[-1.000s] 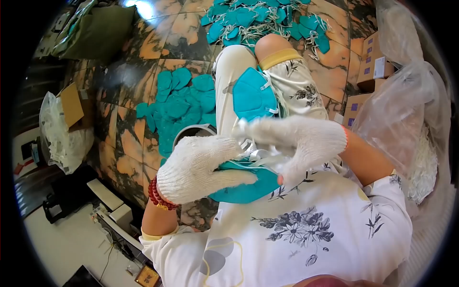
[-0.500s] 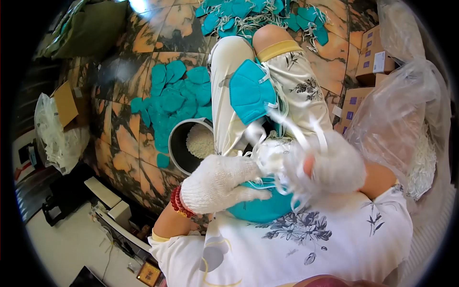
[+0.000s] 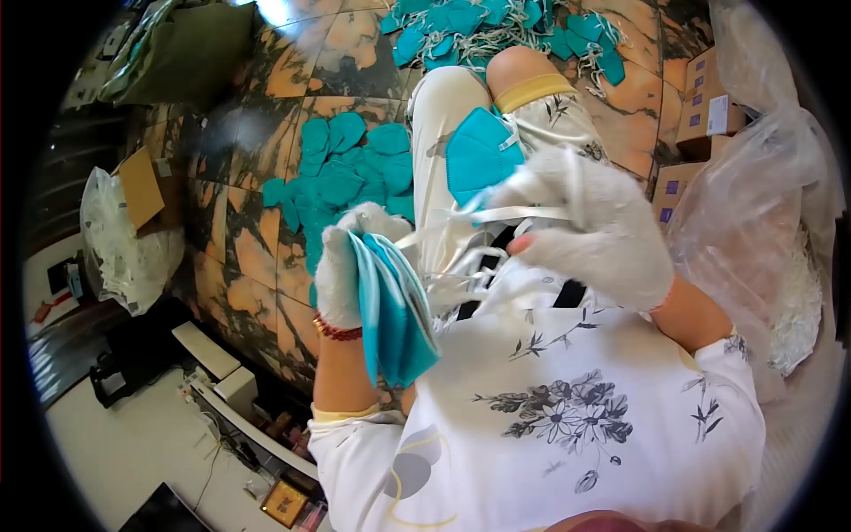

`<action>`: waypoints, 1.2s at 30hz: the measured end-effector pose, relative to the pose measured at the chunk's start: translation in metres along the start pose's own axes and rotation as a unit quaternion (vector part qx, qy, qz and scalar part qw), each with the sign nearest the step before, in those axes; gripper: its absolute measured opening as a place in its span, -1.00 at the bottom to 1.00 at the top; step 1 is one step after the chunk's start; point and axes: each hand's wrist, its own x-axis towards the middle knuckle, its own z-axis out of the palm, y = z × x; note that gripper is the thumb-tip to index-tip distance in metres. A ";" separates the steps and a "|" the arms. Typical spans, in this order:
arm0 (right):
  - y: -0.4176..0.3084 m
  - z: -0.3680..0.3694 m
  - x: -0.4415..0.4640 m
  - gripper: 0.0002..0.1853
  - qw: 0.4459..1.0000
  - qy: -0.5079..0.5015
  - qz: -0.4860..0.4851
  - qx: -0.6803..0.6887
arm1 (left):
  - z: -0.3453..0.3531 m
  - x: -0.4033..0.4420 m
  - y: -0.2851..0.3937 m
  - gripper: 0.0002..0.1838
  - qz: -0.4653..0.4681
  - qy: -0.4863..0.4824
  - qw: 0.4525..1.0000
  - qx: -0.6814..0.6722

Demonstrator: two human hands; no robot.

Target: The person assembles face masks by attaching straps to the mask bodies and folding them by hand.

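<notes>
Daylight glares off the glossy floor (image 3: 346, 53) at top left; the fisheye edges curve into black.

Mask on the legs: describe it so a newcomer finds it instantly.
Start at the white trousers, upper middle. On the legs, beside the right hand, lies one teal mask. It alone lies there: the other teal is heaped on the floor (floor masks) or in the left hand.

This looks like an indoor room used for piecework, though whether home or workshop cannot be told. Polished stone tiles (image 3: 350, 55) cover the floor, with teal masks (image 3: 341, 182) heaped on it. Cardboard boxes (image 3: 705, 102), clear plastic bags (image 3: 753, 195) and a white surface (image 3: 106, 443) with a framed picture (image 3: 284, 503) stand around.
</notes>
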 end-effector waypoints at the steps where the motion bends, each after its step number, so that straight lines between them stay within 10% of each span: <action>1: 0.006 0.010 0.004 -0.79 0.998 0.005 -0.046 -0.033 | -0.003 0.002 -0.002 -0.29 -0.004 -0.020 1.000 -0.012; 8: 0.024 0.043 0.019 -0.80 0.935 0.033 -0.255 -0.245 | -0.005 0.001 -0.031 -0.38 0.040 -0.074 0.995 0.044; 11: 0.033 0.032 0.018 -0.78 0.981 -0.048 -0.167 -0.087 | -0.020 0.004 -0.027 -0.35 0.056 -0.161 0.983 0.072; 12: 0.038 0.035 0.013 -0.82 0.986 -0.090 -0.002 0.139 | -0.018 0.004 -0.027 -0.35 0.064 -0.161 0.981 0.093; 16: 0.024 0.027 0.003 -0.79 0.889 -0.127 0.149 0.415 | 0.010 -0.003 -0.024 -0.46 0.101 -0.122 0.969 0.187; 21: 0.010 0.017 -0.026 -0.77 0.961 -0.171 0.137 0.167 | 0.016 -0.005 0.000 -0.76 0.046 -0.348 0.860 0.371; 22: 0.007 0.002 -0.030 -0.80 0.981 -0.183 0.070 0.005 | -0.014 0.000 -0.008 -0.75 0.167 -0.278 0.836 0.443; 25: -0.008 -0.044 -0.056 -0.89 0.976 0.023 0.094 0.194 | -0.040 0.001 -0.004 -0.50 0.075 0.072 0.994 0.035; 28: 0.001 -0.040 -0.027 -0.81 0.993 0.048 0.057 0.087 | -0.082 0.027 -0.035 -0.31 -0.129 -0.344 0.852 -0.373; 32: 0.024 -0.004 0.026 -0.64 0.970 -0.022 -0.169 -0.176 | -0.003 0.034 -0.058 -0.23 -0.202 -0.235 0.917 -0.252; 36: 0.039 0.015 0.029 -0.62 0.981 -0.080 -0.086 -0.156 | -0.009 0.032 -0.084 -0.63 -0.157 -0.189 0.939 -0.241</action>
